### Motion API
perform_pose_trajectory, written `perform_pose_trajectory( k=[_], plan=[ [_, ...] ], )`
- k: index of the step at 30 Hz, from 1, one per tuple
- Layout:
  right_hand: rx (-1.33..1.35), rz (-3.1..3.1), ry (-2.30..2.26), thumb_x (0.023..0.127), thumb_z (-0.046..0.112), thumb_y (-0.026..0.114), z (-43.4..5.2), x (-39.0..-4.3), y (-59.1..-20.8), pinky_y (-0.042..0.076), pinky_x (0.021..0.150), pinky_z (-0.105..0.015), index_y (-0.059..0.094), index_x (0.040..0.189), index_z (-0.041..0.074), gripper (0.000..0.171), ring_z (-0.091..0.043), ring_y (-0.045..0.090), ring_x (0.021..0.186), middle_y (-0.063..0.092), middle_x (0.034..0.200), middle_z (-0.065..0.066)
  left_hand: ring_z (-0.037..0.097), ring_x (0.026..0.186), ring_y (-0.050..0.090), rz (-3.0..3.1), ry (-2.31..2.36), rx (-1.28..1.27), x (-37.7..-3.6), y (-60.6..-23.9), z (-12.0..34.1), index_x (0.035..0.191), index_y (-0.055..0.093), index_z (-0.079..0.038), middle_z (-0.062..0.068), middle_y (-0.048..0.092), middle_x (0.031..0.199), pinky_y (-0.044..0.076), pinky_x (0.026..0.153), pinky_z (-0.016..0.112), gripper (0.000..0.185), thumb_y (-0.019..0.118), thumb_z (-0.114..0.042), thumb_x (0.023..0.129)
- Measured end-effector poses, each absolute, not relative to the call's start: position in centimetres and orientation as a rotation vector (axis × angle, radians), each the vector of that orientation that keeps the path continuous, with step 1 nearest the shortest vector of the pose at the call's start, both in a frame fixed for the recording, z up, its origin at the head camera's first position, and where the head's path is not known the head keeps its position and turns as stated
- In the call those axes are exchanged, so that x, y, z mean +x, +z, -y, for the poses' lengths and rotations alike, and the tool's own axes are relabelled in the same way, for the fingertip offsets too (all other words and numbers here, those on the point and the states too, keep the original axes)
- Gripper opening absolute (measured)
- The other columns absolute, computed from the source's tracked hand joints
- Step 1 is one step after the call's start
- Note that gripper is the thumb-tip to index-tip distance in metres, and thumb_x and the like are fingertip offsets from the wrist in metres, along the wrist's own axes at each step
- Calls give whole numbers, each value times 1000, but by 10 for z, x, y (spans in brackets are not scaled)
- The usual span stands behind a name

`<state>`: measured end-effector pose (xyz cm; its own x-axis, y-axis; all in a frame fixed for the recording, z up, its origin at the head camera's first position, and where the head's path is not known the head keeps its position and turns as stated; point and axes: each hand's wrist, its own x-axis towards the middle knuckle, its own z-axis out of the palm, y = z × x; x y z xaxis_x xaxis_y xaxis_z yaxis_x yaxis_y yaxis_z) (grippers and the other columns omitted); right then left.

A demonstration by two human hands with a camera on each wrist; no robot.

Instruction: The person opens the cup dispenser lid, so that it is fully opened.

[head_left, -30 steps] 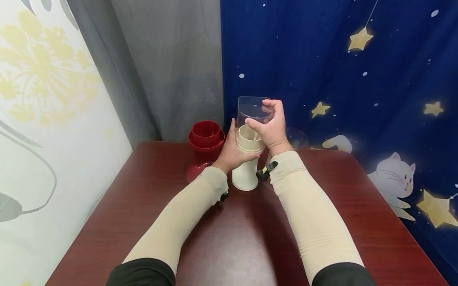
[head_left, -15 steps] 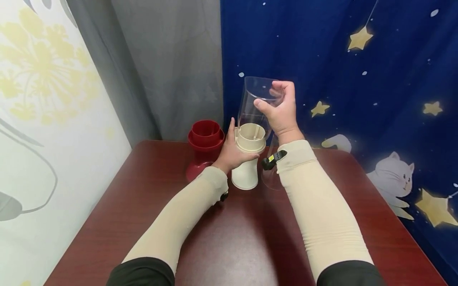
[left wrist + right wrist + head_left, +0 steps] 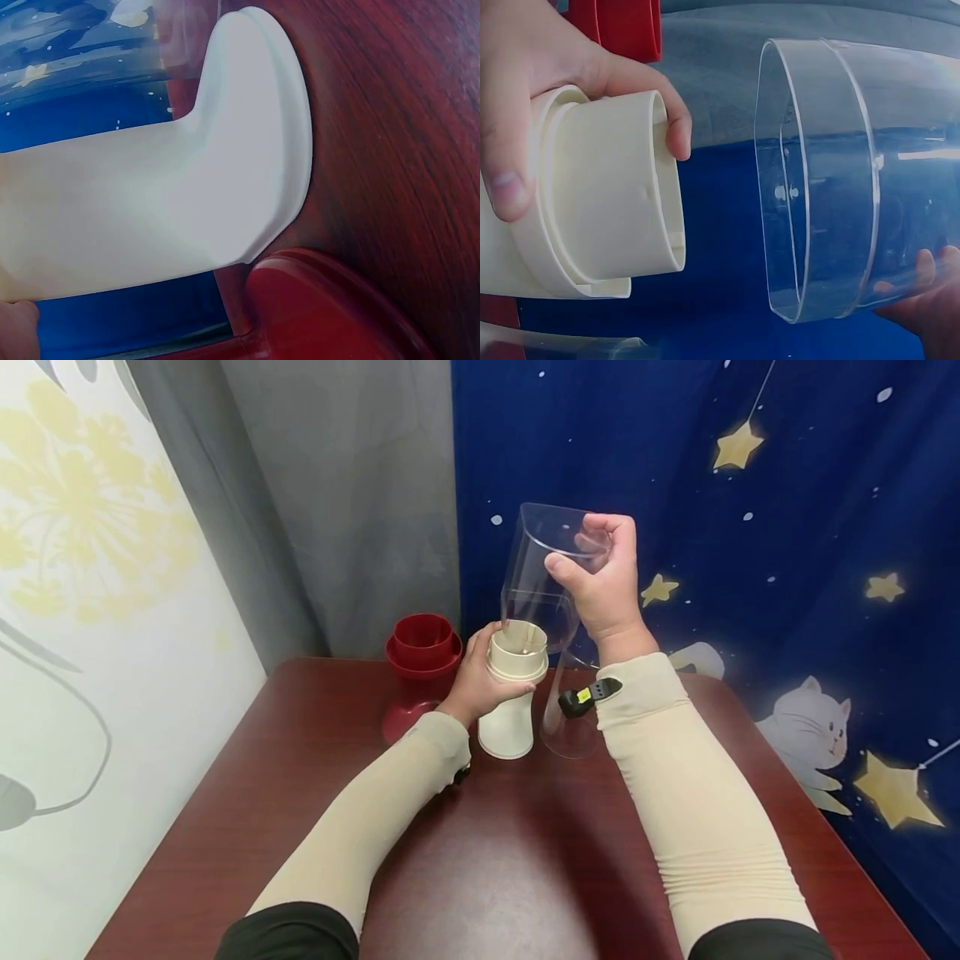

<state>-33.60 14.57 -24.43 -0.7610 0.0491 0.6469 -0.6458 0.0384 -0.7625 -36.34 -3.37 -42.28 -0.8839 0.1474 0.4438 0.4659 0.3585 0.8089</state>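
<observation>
A cream plastic base [image 3: 507, 731] with a flared foot and a ringed collar stands upright on the table. My left hand [image 3: 480, 681] grips it just below the collar, fingers behind and thumb in front. Higher up and to the right, my right hand [image 3: 606, 581] holds a clear plastic container [image 3: 536, 568] by its upper part, tilted. In the right wrist view a gap separates the clear container's open rim [image 3: 799, 187] from the cream collar [image 3: 619, 187]. The cream foot [image 3: 247, 135] fills much of the left wrist view.
Left of the cream base stands a similar red base [image 3: 423, 652], close beside it. A second clear container [image 3: 566, 727] stands on the table to the right, partly behind my right wrist. The dark red wooden table [image 3: 465, 860] backs onto grey and blue curtains [image 3: 750, 568].
My right hand has lifted the clear container up and to the right, off the cream base's collar, and it now tilts. The left hand keeps its grip on the base.
</observation>
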Motion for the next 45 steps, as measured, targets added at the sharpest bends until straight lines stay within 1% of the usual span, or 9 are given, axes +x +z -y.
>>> perform_pose_trajectory(
  k=[7,15,19,26,30,33,40,42,45],
  plan=[
    [663,1763,1784,71,26,87,-151,-325,-246,53,107,-40,50,127,14,68,-27,53,132,54,134,-2,29,137,51,2294,-1485,-569,-364,-424,33,155,37,-26,12,41,158,51,112,46,108,100,-30,68],
    [703,1709,1828,62,59,98,-163,-312,-252,55,104,-36,53,128,16,91,-32,54,135,55,135,-7,27,134,52,2302,-1499,-545,-363,-426,34,156,37,-31,9,42,156,52,111,46,108,99,-29,68],
    [711,1679,1872,59,62,100,-173,-304,-256,56,101,-33,54,128,14,95,-32,56,135,56,137,-10,25,132,52,2303,-1537,-523,-362,-427,33,155,38,-35,5,41,157,53,108,46,108,100,-30,67],
    [722,1640,1912,64,48,101,-190,-289,-266,54,103,-35,58,125,18,80,-29,60,133,60,141,-15,24,132,52,2298,-1527,-536,-362,-429,31,156,36,-34,4,39,158,53,108,43,110,100,-29,67],
    [731,1591,1973,74,25,94,-197,-280,-271,55,97,-36,60,123,18,60,-29,62,131,62,141,-15,24,131,52,2285,-1508,-552,-363,-429,31,156,36,-33,5,39,158,53,109,42,110,100,-28,67],
    [741,1534,2063,76,9,86,-201,-274,-275,57,90,-33,59,122,14,53,-30,61,130,62,139,-14,24,130,53,2279,-1506,-552,-363,-429,30,156,37,-33,4,39,157,54,108,43,109,100,-29,66],
    [759,1488,2148,75,6,90,-211,-262,-284,60,88,-33,59,122,11,56,-32,63,128,64,139,-17,24,131,52,2280,-1504,-546,-363,-430,29,155,36,-34,4,39,158,54,108,44,109,99,-29,66],
    [753,1492,2157,75,2,86,-212,-259,-286,60,88,-33,59,122,10,54,-31,63,128,64,138,-17,24,131,52,2277,-1496,-545,-363,-430,29,155,37,-33,4,39,158,54,108,44,109,99,-29,66],
    [735,1517,2153,75,-6,73,-214,-255,-287,60,89,-32,59,121,10,50,-31,64,127,64,138,-17,25,131,53,2265,-1494,-544,-364,-429,29,155,38,-32,5,39,158,53,108,44,109,99,-29,66]
  ],
)
